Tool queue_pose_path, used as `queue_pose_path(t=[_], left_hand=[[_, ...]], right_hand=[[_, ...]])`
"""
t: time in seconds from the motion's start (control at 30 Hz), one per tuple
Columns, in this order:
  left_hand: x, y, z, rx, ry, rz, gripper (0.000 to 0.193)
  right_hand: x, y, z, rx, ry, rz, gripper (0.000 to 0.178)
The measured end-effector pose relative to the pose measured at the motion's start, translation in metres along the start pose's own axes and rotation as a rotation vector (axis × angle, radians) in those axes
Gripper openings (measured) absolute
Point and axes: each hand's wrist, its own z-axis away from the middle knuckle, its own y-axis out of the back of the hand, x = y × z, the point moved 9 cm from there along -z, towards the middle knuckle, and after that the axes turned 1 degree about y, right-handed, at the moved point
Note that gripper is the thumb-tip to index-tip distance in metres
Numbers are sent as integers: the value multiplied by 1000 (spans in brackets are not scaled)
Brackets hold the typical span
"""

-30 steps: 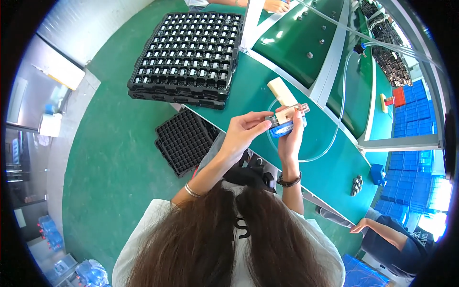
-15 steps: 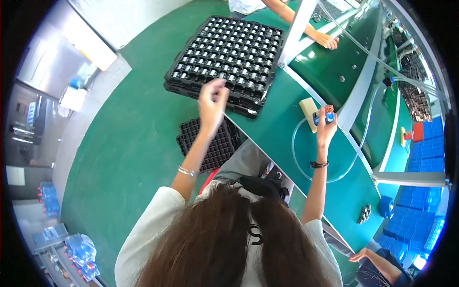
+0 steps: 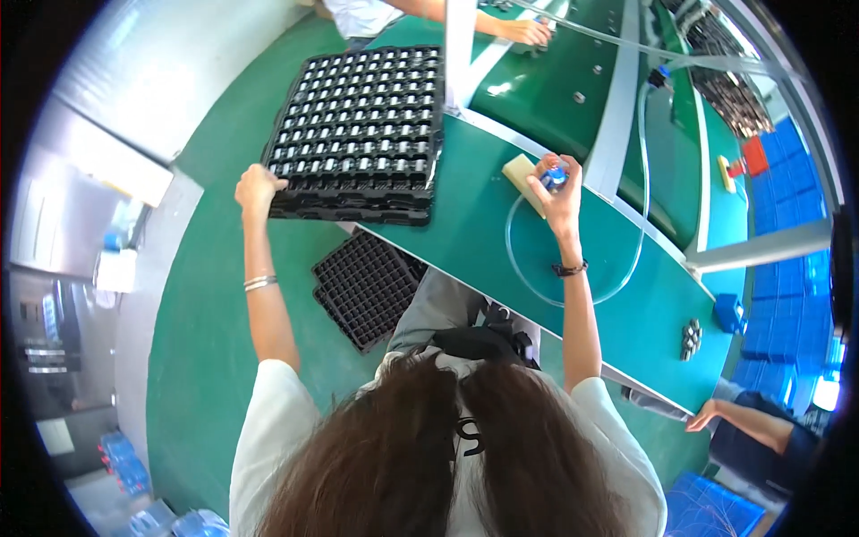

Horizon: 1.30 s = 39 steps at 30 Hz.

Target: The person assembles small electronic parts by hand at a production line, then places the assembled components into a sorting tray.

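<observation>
L hand [image 3: 257, 190] was curled shut on the near left corner of the black tray stack [image 3: 362, 134] on the green table [image 3: 483, 242]. R hand [image 3: 559, 192] had a tight grip on a small blue thing [image 3: 554, 174], just by a tan block [image 3: 523, 170].

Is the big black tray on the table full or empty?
Full, mostly: the black tray shows small shiny parts in nearly every pocket. The left hand touches its corner.
</observation>
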Motion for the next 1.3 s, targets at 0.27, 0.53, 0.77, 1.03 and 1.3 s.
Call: queue_pose_path(t=[0.27, 0.53, 0.77, 1.03, 1.3], left_hand=[[5, 20, 12, 20, -40, 316, 29], [112, 36, 96, -308, -223, 1271, 34], [233, -41, 198, -1002, 17, 1891, 25], [313, -50, 246, -1386, 219, 2203, 47], [310, -47, 248, -1341, 235, 2213, 40]], right_hand=[[-9, 41, 38, -47, -24, 121, 55], [-20, 15, 10, -13, 16, 71, 53], [17, -31, -52, -230, -176, -12, 35], [114, -24, -183, 166, -170, 291, 37], [158, -21, -214, 220, -174, 443, 36]])
